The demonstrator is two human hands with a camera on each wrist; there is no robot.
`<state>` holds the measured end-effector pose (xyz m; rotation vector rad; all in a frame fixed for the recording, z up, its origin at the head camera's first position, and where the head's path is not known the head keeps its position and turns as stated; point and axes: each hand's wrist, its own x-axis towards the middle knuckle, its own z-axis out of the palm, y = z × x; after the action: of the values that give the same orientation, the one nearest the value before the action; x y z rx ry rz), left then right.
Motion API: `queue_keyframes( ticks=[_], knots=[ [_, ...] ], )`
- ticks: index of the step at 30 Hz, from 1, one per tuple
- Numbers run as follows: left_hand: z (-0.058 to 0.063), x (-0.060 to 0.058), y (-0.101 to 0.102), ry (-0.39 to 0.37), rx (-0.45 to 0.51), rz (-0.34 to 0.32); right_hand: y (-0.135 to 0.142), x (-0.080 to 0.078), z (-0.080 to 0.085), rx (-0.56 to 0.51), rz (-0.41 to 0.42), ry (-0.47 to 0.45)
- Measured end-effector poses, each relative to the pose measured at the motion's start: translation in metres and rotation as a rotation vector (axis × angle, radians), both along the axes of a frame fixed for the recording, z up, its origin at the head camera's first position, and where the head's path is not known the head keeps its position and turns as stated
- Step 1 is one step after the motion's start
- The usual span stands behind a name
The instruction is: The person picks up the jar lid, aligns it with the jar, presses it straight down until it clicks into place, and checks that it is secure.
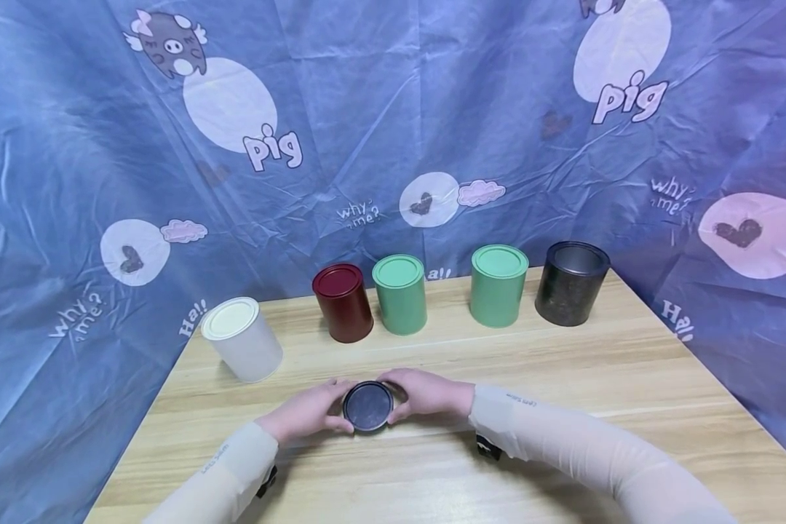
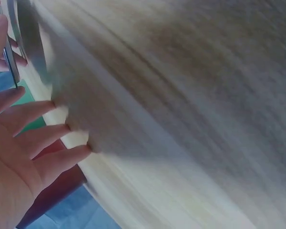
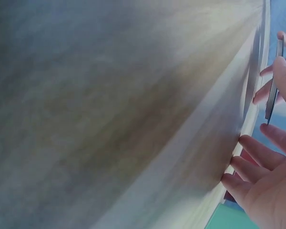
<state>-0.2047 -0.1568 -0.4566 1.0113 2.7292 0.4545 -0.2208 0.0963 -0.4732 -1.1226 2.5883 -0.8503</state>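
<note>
A round black lid [image 1: 368,406] is held between two hands over the front middle of the table. My left hand [image 1: 311,411] grips its left rim with thumb and index finger, and my right hand [image 1: 429,393] pinches the opposite rim. Edge-on, the lid shows as a thin dark strip in the left wrist view [image 2: 10,62] and the right wrist view [image 3: 273,90], raised off the wood. The other fingertips of both hands reach down to the tabletop. At the back right stands a black can [image 1: 571,287] with its top uncovered.
Along the table's back stand a white can [image 1: 249,349], a dark red can [image 1: 345,309], a green can [image 1: 402,302] and another green can [image 1: 496,295], all with lids on. The wooden table [image 1: 635,378] meets a blue printed cloth [image 1: 354,87] behind and at the sides.
</note>
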Motion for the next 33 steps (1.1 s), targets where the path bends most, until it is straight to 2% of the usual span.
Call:
queue_keyframes(
  ticks=[7, 14, 21, 28, 33],
  knots=[
    [0.004, -0.002, 0.0, -0.003, -0.006, 0.002, 0.003, -0.003, 0.002, 0.007, -0.011, -0.02],
    [0.009, -0.006, 0.004, 0.027, -0.006, 0.001, 0.009, -0.007, 0.009, -0.052, -0.007, -0.007],
    [0.02, -0.011, 0.011, 0.022, 0.023, 0.005, 0.017, -0.007, 0.016, -0.103, -0.04, -0.031],
    [0.034, -0.02, 0.022, 0.107, 0.019, -0.008, 0.031, -0.008, 0.029, -0.155, -0.087, -0.034],
    [0.046, -0.023, 0.033, 0.13, 0.032, -0.01, 0.042, -0.007, 0.039, -0.168, -0.119, -0.028]
  ],
)
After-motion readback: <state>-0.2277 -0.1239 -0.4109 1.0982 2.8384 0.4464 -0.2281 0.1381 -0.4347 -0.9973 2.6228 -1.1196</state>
